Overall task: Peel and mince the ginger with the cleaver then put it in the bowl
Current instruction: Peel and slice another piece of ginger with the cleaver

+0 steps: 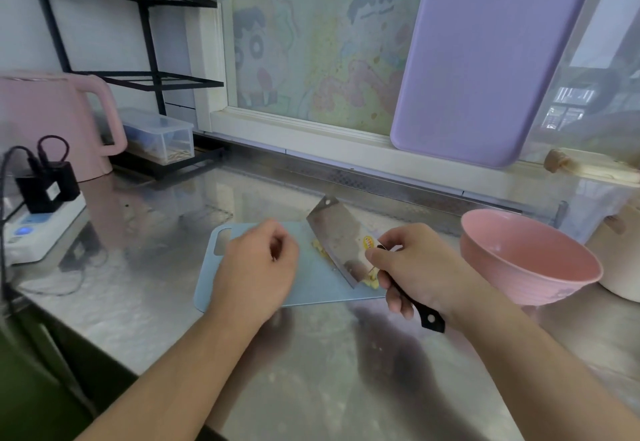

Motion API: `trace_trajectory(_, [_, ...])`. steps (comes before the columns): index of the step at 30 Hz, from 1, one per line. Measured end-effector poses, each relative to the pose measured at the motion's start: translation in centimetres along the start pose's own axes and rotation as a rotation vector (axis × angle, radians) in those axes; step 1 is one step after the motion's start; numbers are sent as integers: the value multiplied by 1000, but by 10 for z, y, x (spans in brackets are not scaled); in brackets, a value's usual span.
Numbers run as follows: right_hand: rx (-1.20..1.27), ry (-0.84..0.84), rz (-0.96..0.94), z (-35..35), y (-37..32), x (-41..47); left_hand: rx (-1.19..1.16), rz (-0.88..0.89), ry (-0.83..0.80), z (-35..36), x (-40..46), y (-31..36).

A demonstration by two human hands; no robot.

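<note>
Landmark: blue cutting board (311,288) on the steel tabletop (311,371).
Right hand (415,267): fingers wrapped around the cleaver (341,243) handle, blade tilted over the board's right half.
Left hand (258,264): over the board's left half, fingers loosely curled, holding nothing.
Ginger (320,248): pale bits on the board, beside and under the blade.
Bowl (526,260): pink, right of the board, tilted.
</note>
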State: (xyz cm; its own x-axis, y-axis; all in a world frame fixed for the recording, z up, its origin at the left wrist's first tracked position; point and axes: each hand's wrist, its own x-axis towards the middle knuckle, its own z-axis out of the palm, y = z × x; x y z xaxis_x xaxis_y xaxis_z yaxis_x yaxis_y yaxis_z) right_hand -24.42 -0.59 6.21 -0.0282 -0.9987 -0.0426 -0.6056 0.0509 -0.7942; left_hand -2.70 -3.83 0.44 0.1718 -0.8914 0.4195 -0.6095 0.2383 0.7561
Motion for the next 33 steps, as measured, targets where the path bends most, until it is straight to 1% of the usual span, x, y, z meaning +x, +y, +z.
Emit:
trace_trajectory(1, [28,3,1,0,-1,0,10,-31,91,-3,4,-3])
trace_trajectory(2, [50,4,-1,1,-1,-1,50,-63,141,-5,7,-6])
trace_trajectory(3, [69,6,-4,1,-1,-1,119,-105,127,-6,9,-10])
trace_trajectory(5, [94,14,-12,2,-2,-2,325,-207,-4,-7,13,-11])
trace_trajectory(6, [98,20,-18,2,-2,-3,423,-231,-79,-7,12,-10])
trace_trajectory(8, [97,24,-33,3,-4,-5,534,-216,-164,-4,11,-8])
trace_trajectory(9, [95,22,-40,3,-4,-5,549,-196,-173,-4,10,-7])
trace_trajectory(12, [81,25,-55,3,-4,-4,485,-113,-152,-5,10,-8])
trace_trajectory(16, [75,24,-66,5,-2,-1,191,-40,-144,-2,8,-11])
trace_trajectory(20, [48,26,-55,8,1,2,48,-32,-110,0,8,-8])
trace_trajectory(24, [21,16,-39,13,1,1,-18,-40,-77,2,9,-8])
trace_trajectory(27, [-5,0,-34,17,-1,-1,7,-57,-37,0,10,-6])
trace_trajectory(30, [-7,-9,-27,21,-1,-3,-22,-87,-93,-1,7,-4])
trace_trajectory(33, [21,-18,-30,27,-2,-4,-66,-72,-230,-1,4,-5])
